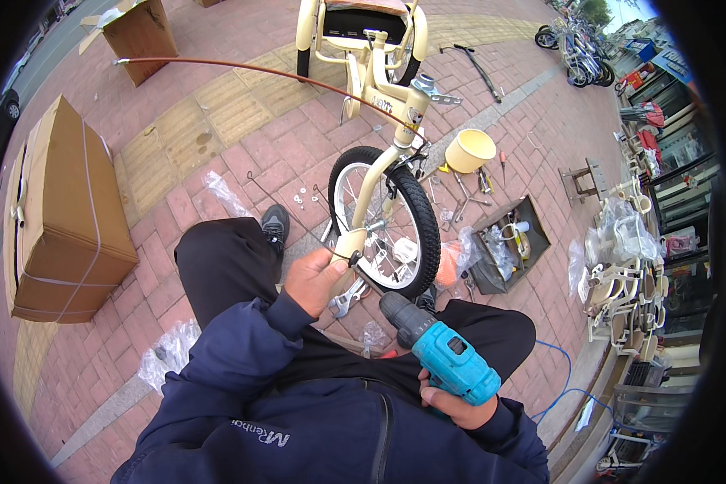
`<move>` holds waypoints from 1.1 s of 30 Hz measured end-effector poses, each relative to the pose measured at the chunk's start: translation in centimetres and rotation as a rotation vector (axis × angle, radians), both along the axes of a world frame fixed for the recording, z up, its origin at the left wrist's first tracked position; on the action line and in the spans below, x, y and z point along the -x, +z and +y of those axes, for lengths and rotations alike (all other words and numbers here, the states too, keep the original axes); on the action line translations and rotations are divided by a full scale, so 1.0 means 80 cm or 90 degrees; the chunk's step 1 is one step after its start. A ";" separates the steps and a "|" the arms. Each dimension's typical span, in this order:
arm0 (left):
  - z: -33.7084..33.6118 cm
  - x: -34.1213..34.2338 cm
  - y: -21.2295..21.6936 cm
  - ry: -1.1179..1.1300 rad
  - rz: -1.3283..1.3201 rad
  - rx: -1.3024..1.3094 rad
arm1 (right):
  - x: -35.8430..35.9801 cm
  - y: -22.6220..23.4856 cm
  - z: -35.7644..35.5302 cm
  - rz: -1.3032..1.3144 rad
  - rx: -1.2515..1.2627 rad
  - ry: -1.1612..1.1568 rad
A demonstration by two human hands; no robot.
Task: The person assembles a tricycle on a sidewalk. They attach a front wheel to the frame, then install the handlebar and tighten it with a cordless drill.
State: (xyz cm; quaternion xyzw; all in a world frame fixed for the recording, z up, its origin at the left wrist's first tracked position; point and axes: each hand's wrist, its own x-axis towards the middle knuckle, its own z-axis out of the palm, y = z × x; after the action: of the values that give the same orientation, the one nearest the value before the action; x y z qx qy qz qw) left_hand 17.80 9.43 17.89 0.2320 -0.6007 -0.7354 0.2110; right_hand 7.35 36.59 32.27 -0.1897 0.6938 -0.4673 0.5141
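Observation:
My left hand (311,282) is closed on a cream curved piece that looks like a mudguard (350,244), beside the front wheel. A small black part sits at its edge by my fingertips. In my right hand (460,410) is a teal cordless drill (456,361), its black chuck aimed up and left. A thin dark bit runs from the chuck toward the mudguard; whether its tip touches cannot be told. Just ahead stands a cream tricycle frame (373,81) with a black-tyred front wheel (411,211). A long brown cable (242,64) arcs out to the left from its head tube.
Large cardboard boxes (73,218) stand at left. To the right are a yellow tub (470,151), scattered tools, and a dark open toolbox (512,282). An adjustable wrench (345,300) lies between my legs. Cream bicycle parts (625,298) pile up by the shopfront; a blue cord (569,379) crosses the paving.

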 end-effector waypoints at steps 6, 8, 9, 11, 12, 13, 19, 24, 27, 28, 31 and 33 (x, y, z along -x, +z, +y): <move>0.000 0.001 0.002 0.003 -0.002 0.014 | 0.004 -0.005 0.001 0.038 0.021 0.015; -0.003 0.003 0.002 -0.001 -0.009 -0.013 | 0.009 -0.006 0.000 0.172 0.067 0.090; -0.005 0.004 0.002 -0.006 -0.011 -0.044 | 0.012 -0.006 -0.001 0.184 0.082 0.094; -0.009 0.008 0.000 -0.003 0.003 -0.125 | 0.014 -0.005 -0.003 0.209 0.109 0.080; -0.010 0.009 -0.001 0.006 0.021 -0.173 | 0.017 -0.003 -0.003 0.224 0.112 0.087; -0.010 0.010 -0.002 0.009 0.043 -0.232 | 0.020 -0.001 -0.003 0.239 0.115 0.094; -0.012 0.010 -0.009 0.015 0.059 -0.246 | 0.021 -0.002 -0.011 0.263 0.135 0.107; -0.011 0.010 -0.011 0.030 0.026 -0.188 | 0.018 -0.004 -0.013 0.239 0.126 0.092; -0.011 0.011 -0.009 0.040 0.014 -0.175 | 0.018 -0.004 -0.013 0.240 0.114 0.093; -0.011 0.011 -0.007 0.044 0.014 -0.163 | 0.018 -0.003 -0.013 0.243 0.112 0.095; -0.011 0.010 -0.002 0.040 -0.029 -0.122 | 0.016 -0.004 -0.012 0.228 0.099 0.079; -0.010 0.008 0.002 0.037 -0.049 -0.090 | 0.015 -0.005 -0.011 0.223 0.092 0.076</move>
State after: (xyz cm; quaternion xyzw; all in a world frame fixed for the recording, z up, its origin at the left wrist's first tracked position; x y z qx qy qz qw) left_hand 17.14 8.66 18.05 0.2919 -0.5479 -0.7602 0.1916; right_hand 6.12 35.68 31.88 -0.3452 0.7249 -0.4443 0.3975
